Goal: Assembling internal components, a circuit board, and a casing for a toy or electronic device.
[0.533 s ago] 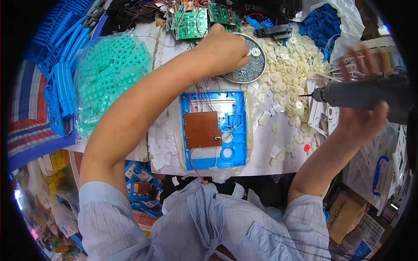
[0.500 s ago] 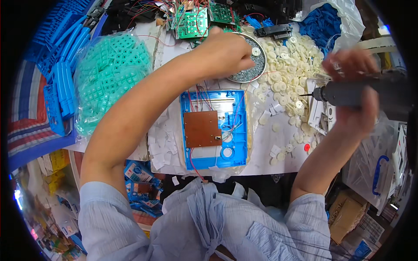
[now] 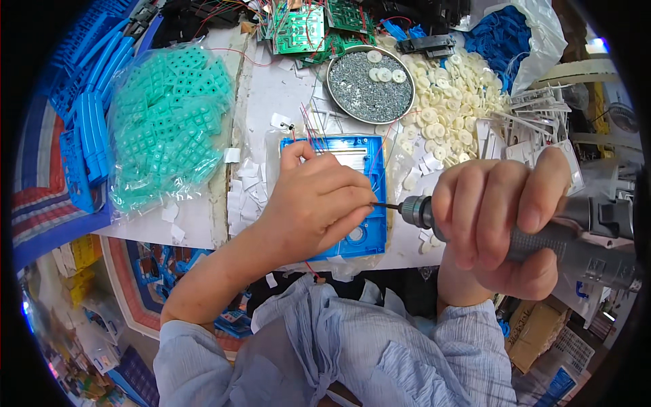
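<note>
two hands at work over the blue plastic housing (image 3: 366, 197), which lay flat on the white table (image 3: 271, 95) just below the round metal dish of screws (image 3: 369, 85). left hand (image 3: 315, 203) rested on the housing, covering its middle; fingers curled together and pinched at the driver bit tip, prob. steadying a small screw, though the screw itself was hidden. right hand (image 3: 498, 227) was wrapped tight round the grey electric screwdriver (image 3: 583, 237), fingers clamped on the barrel, bit pointing left toward the left fingertips.

nearby: bag of teal keypad pieces (image 3: 166, 122) to the left, pile of cream plastic discs (image 3: 451, 115) to the right, green circuit boards (image 3: 305, 27) at the far edge, thin coloured wires (image 3: 312, 129) trailing over the housing's top edge.

risks (judgement): bit sat v. close to left fingertips, so a slip or early trigger could nick skin. driver came in nearly level w/ the table, so the bit could cam out and strip the head. loose wires near the bit could get caught and wound in.
</note>
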Motion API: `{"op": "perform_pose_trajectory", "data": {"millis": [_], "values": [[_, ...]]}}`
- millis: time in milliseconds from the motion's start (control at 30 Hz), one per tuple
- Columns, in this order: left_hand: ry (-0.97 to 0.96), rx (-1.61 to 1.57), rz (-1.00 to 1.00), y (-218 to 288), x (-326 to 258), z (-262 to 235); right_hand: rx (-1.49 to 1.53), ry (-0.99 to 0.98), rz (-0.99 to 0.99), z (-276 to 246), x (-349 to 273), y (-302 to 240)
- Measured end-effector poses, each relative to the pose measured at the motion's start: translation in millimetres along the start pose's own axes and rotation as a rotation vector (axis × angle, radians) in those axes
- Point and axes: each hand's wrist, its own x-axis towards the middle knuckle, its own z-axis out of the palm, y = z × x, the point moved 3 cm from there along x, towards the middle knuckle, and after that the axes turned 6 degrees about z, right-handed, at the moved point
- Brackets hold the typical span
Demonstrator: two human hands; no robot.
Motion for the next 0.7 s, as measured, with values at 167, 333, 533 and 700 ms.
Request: {"op": "perform_pose_trajectory", "data": {"millis": [167, 333, 533, 700], "values": [[0.013, 0.007, 0.025, 2, 0, -4, 0.012, 0.024, 0.021, 4, -3, 4], [-0.113, 0.076, 0.124, -6, 19, -1, -0.004, 0.048, -0.026, -7, -7, 5], [-0.411, 0.574, -0.151, -119, 109, 29, -0.025, 0.088, -0.027, -20, -4, 3], [-0.528, 0.406, 0.04, -134, 127, 53, -0.068, 0.104, -0.04, -26, -14, -1]]}}
